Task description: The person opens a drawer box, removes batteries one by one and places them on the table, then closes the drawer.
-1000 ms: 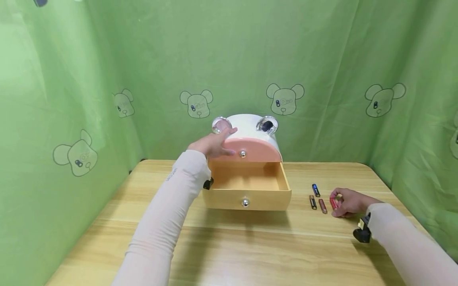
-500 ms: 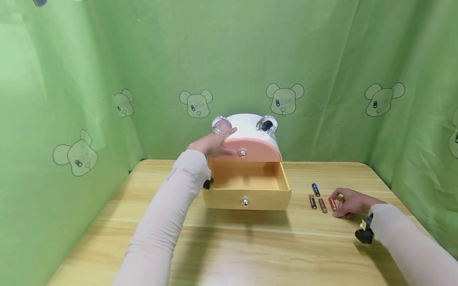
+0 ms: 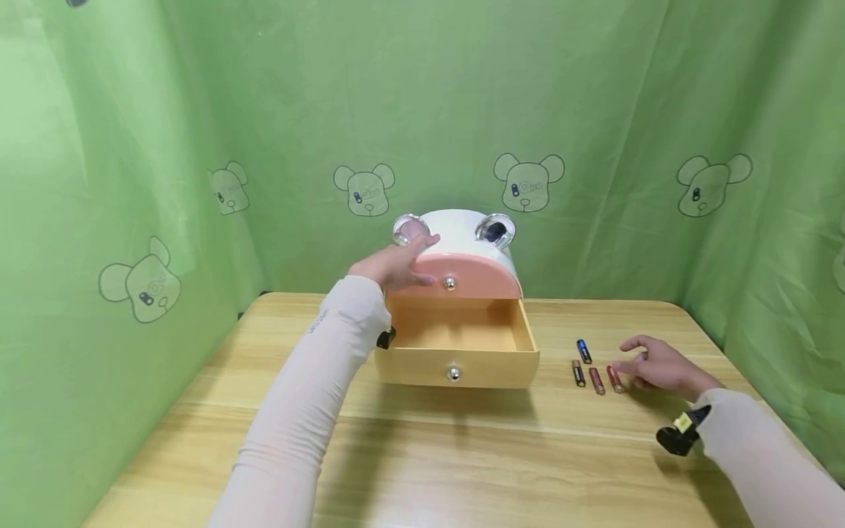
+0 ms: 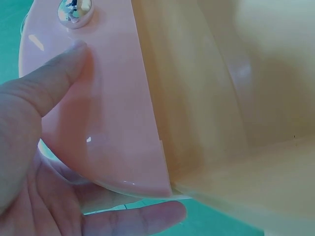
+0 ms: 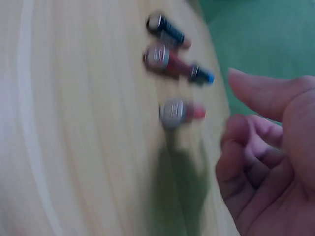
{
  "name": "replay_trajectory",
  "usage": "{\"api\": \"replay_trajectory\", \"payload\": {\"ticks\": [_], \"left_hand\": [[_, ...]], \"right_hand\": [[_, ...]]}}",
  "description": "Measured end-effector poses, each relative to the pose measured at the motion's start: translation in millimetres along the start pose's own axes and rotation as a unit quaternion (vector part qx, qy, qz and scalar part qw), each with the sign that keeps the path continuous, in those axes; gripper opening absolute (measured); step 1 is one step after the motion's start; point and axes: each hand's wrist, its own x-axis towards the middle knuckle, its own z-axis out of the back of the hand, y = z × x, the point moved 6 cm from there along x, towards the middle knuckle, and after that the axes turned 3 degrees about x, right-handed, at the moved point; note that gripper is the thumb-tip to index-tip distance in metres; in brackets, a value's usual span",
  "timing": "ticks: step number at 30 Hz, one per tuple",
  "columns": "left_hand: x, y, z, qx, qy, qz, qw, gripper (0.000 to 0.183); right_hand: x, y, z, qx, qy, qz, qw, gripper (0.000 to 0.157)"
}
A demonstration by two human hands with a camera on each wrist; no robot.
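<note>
A small frog-shaped drawer cabinet (image 3: 455, 231) stands on the table, its white top bearing two silver-rimmed eyes. My left hand (image 3: 396, 265) holds its left side, with the thumb on the pink upper drawer front (image 4: 113, 98) below the silver knob (image 4: 75, 12) and the fingers along the side wall. Below it, the yellow drawer (image 3: 455, 368) is pulled out. At the right lie a blue battery (image 3: 584, 351), a black and copper battery (image 3: 578, 373), a dark red battery (image 3: 597, 380) and a brighter red battery (image 3: 615, 378). My right hand (image 3: 663, 365) is beside the brighter red one, thumb and forefinger apart, holding nothing.
The wooden table (image 3: 422, 469) extends in front of the cabinet and to both sides. Green curtain (image 3: 436, 95) with printed bear heads encloses the back and sides. A black wrist camera (image 3: 683, 433) hangs under the right sleeve.
My right hand has let go of the brighter red battery, which lies in the row with the others, and has drawn back slightly to the right. The left hand keeps its hold.
</note>
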Motion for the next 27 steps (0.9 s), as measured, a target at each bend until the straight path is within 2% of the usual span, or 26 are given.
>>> {"api": "replay_trajectory", "payload": {"ticks": [3,5,6,8,10,12,15,18,23,27], "left_hand": [[-0.1,-1.1,0.3,-0.001,-0.001,-0.003,1.0,0.087],[0.2,-1.8,0.2,-0.006,-0.002,-0.005,1.0,0.087],[0.4,-2.1,0.1,-0.009,-0.003,-0.005,0.9999,0.087],[0.7,-2.6,-0.5,-0.012,-0.003,-0.006,0.9999,0.087],[1.0,-2.6,-1.7,-0.013,-0.002,-0.005,0.9999,0.087],[1.1,-2.8,-2.6,-0.01,-0.002,-0.006,0.9999,0.087],[1.2,-3.3,-4.1,-0.008,0.002,-0.008,0.9999,0.087],[1.0,-3.0,-3.9,-0.007,0.003,-0.01,0.9999,0.088],[0.7,-1.2,-1.0,-0.013,0.004,-0.008,0.9999,0.088],[0.8,0.4,1.9,-0.009,0.001,-0.004,0.9999,0.088]], "right_hand": [[-3.7,14.8,-6.7,0.049,-0.036,0.011,0.998,0.052],[-6.2,25.2,-16.6,0.113,-0.042,0.015,0.993,0.043],[-7.7,30.3,-23.3,0.165,-0.038,0.015,0.985,0.036],[-12.7,39.9,-39.3,0.267,-0.019,0.012,0.963,0.023],[-19.8,50.0,-58.0,0.362,0.009,0.005,0.932,0.014],[-29.3,60.4,-76.9,0.428,0.035,-0.004,0.903,0.013],[-44.1,75.4,-104.1,0.464,0.076,-0.009,0.882,0.016],[-55.9,92.0,-130.3,0.477,0.131,-0.009,0.869,0.018],[-70.3,124.1,-167.5,0.46,0.223,0.011,0.859,0.024],[-73.9,148.1,-190.3,0.453,0.25,0.016,0.856,0.023]]}}
